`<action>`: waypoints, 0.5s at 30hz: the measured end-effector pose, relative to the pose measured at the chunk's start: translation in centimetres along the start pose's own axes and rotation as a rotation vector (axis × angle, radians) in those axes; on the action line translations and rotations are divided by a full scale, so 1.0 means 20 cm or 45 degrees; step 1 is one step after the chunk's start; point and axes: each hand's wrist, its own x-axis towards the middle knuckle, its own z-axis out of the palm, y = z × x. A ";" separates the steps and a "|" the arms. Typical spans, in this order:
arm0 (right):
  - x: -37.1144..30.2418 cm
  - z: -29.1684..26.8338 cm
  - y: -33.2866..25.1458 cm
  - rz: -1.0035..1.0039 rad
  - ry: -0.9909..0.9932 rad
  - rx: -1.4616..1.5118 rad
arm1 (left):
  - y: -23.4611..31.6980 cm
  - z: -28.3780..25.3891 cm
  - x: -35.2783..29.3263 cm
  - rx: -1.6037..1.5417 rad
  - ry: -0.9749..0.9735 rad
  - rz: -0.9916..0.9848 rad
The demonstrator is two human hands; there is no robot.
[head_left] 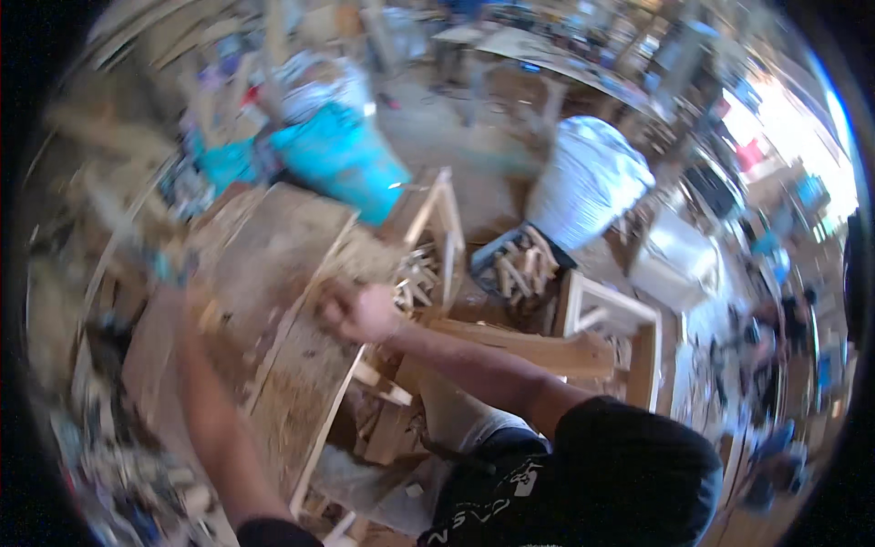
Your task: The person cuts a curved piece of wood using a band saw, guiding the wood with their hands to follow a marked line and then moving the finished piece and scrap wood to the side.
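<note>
A wooden workbench (301, 401) covered in sawdust stretches out before me. Over its right edge is my right hand (365, 312), its fingers curled in; whatever they may hold is hidden. Farther left, motion smears my left hand (187, 296) above the bench's left side. Close to it shows a small teal patch (164, 266), too blurred to name. Neither the left fingers nor any grip they have can be made out.
Beyond the bench lean turquoise sacks (342, 155). A white sack (588, 178) stands by a dark container of wood pieces (524, 264). Wooden frames (656, 351) sit to my right, and a long table (547, 55) is at the back. Scraps litter the left side.
</note>
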 end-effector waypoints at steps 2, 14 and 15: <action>-0.01 0.04 0.05 0.038 0.076 0.207 | 0.02 -0.04 -0.05 -0.002 -0.015 -0.010; 0.00 0.00 -0.01 -0.151 0.314 0.149 | -0.37 -0.23 -0.46 0.022 0.027 0.086; 0.00 0.01 -0.01 -0.147 0.315 0.163 | -0.42 -0.24 -0.52 -0.001 0.071 0.105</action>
